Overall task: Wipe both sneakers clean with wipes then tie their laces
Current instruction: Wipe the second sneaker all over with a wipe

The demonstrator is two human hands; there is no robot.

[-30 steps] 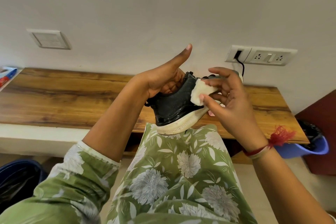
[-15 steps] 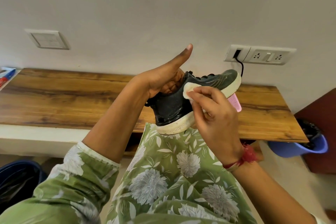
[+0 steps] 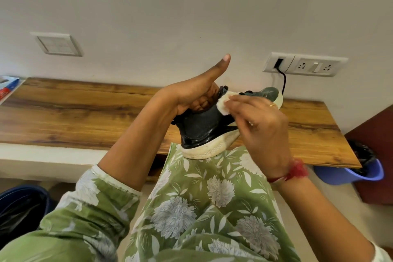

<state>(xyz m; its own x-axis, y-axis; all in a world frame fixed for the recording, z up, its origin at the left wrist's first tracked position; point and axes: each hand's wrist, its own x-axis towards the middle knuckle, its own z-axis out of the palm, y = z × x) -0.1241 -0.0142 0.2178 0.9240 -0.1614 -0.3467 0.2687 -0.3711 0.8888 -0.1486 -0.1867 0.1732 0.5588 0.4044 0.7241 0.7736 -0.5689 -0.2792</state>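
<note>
Head view: the left hand (image 3: 191, 95) grasps the dark sneaker (image 3: 204, 127), fingers curled inside its opening and thumb extended upward. The sneaker is tilted, with its white heel sole resting on the green floral garment (image 3: 212, 193) at the knee and its toe pointing far and right, above the wooden counter (image 3: 85, 112). The right hand (image 3: 261, 132) pinches a white wipe (image 3: 224, 103) and holds it against the sneaker's upper near the laces. A socket panel (image 3: 306, 65) sits on the far wall.
</note>
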